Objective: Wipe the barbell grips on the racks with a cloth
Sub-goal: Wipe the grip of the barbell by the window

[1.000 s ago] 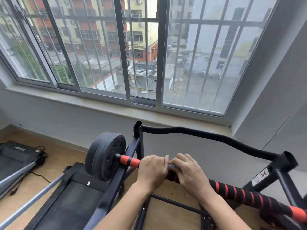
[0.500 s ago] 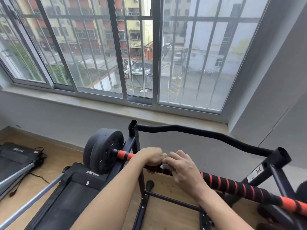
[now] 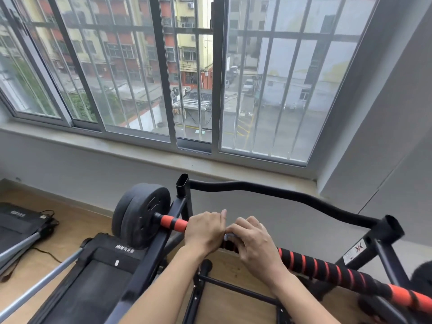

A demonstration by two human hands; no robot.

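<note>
Both hands are on the barbell (image 3: 327, 267), which lies across the black rack (image 3: 149, 260) in front of the window (image 3: 210, 73). The left hand (image 3: 205, 231) has its fingers curled over the top of the bar, clamped on the grip just past the orange-and-black end section. The right hand (image 3: 253, 245) sits right beside it, knuckles almost touching, fingers bent around the bar with a small bit of pale cloth (image 3: 228, 237) poking out under the fingertips, so it's pinched against the grip there. Out past the left hand's fingers are two black weight plates (image 3: 140, 218); from the right wrist, the black foam with red stripes runs off to the lower right. A treadmill (image 3: 93, 277) sits on the wood floor below the plates.
</note>
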